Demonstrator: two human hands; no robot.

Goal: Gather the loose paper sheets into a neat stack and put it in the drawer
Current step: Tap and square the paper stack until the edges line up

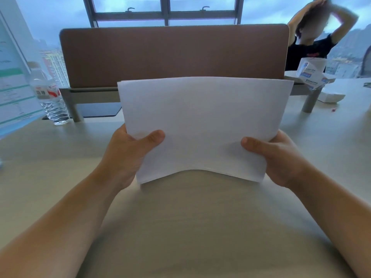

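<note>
A stack of white paper sheets [202,121] stands nearly upright above the beige desk [190,227], its lower edge bowed upward in the middle. My left hand [130,155] grips the stack's lower left side, thumb on the front. My right hand [281,159] grips the lower right side the same way. The sheets' top edges are nearly aligned, with slight offsets at the corners. No drawer is in view.
A brown desk divider [172,55] rises behind the paper. A clear water bottle [50,95] and a printed sheet [14,81] stand at the left. At the far right are white boxes [313,75] and a seated person [319,37].
</note>
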